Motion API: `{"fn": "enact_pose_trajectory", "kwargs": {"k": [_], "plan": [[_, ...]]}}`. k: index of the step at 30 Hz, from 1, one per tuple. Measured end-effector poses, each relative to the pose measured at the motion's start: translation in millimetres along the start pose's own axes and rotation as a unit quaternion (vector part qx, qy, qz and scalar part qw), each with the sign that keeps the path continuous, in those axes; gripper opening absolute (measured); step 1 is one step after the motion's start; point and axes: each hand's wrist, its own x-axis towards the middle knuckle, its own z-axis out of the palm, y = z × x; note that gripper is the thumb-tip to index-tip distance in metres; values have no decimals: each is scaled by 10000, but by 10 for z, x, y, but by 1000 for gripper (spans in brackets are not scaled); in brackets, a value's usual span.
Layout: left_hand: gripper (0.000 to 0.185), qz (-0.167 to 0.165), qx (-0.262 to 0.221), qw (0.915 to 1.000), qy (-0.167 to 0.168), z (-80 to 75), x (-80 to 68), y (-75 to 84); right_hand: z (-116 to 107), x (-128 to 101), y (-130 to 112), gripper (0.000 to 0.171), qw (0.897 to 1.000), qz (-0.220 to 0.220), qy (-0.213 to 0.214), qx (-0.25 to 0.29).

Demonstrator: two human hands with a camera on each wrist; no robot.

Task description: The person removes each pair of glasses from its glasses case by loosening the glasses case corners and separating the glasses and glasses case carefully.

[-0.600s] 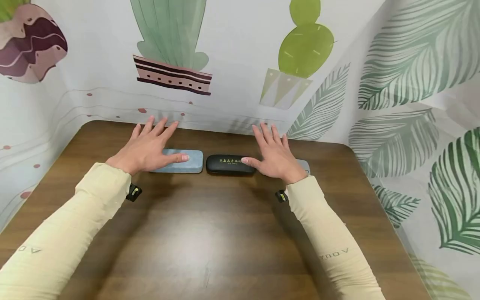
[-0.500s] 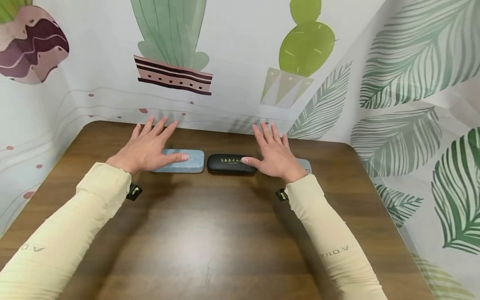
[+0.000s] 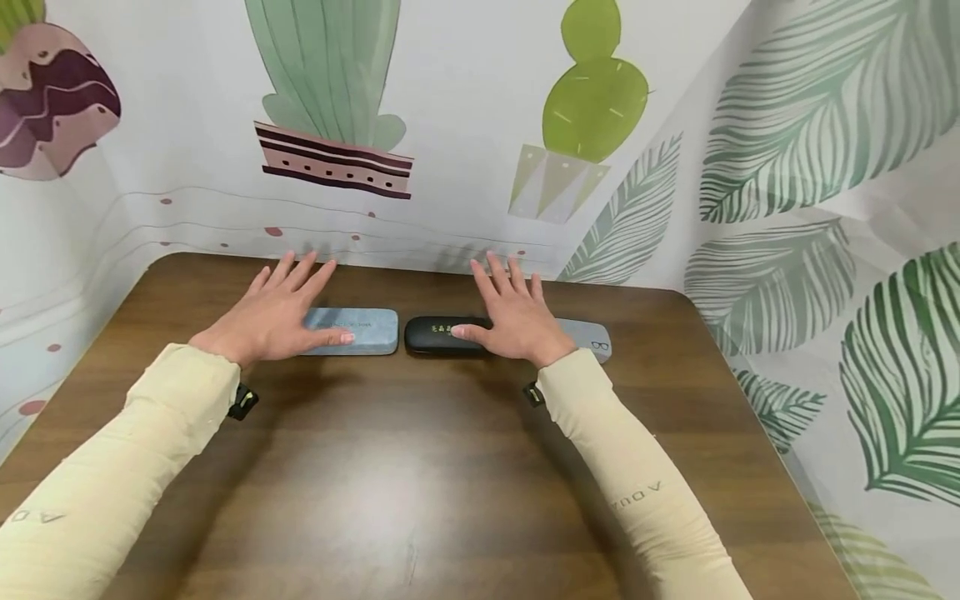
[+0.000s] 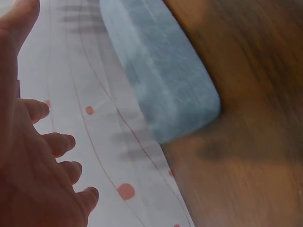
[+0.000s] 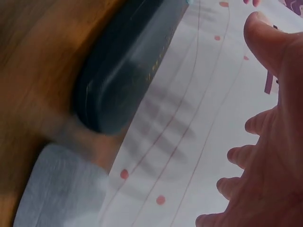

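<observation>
My left hand (image 3: 273, 317) hovers flat, fingers straight, over the blue case (image 3: 360, 331); my right hand (image 3: 510, 321), also spread, hangs just right of the black case (image 3: 435, 335). I should lower them evenly.

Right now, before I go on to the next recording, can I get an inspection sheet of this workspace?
Surface: dark wooden table, bare in front.
Job's things: blue-grey case, black case with gold lettering, and grey case, in a row near the far edge.
Clutter: nothing seen.
Hands: left hand flat with fingers spread, over the left end of the blue-grey case; right hand flat over the gap between the black and grey cases, thumb over the black one. Contact cannot be told.
Cables: nothing seen.
Surroundings: backdrop printed with cacti and leaves on three sides.
</observation>
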Motion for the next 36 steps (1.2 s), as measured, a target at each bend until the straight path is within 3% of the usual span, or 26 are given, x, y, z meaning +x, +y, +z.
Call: {"fn": "enact_pose_trajectory", "kwargs": {"k": [8, 36], "plan": [[113, 85, 11, 9999, 81, 110, -68, -76, 97, 48, -197, 103, 9999, -33, -117, -86], [117, 194, 95, 9998, 28, 264, -112, -362, 327, 300, -852, 105, 9975, -457, -365, -392]]}}
